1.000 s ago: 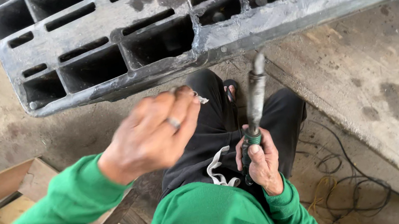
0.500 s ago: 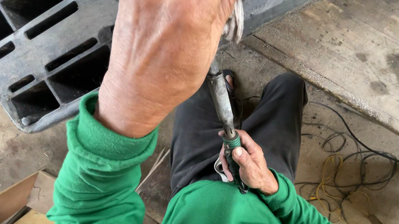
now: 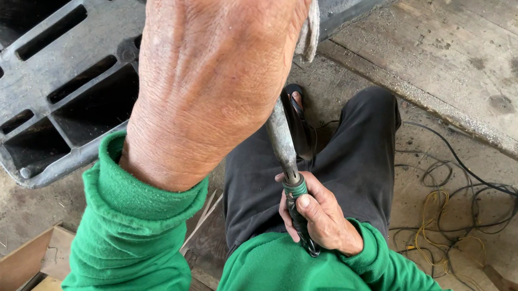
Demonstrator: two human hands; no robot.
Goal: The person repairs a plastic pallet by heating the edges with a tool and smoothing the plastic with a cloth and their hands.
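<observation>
Below the grey plastic pallet [image 3: 55,81], right hand [image 3: 319,215] grips rod-shaped tool [image 3: 283,142] by its green-wrapped handle, upright over lap; left hand [image 3: 225,61] pinches a pale strip [image 3: 309,30] near tool's top.

The left hand [image 3: 225,61] rose close to the camera, gripping a pale strip [image 3: 308,34] and hiding the tool [image 3: 283,145] tip.

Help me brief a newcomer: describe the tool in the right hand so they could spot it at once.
Start at the big dark grey plastic pallet across the top. Below its near edge, a long grey metal rod tool slants down over black trousers into the right hand. A green band at its handle sets it apart from the cables nearby.
</observation>
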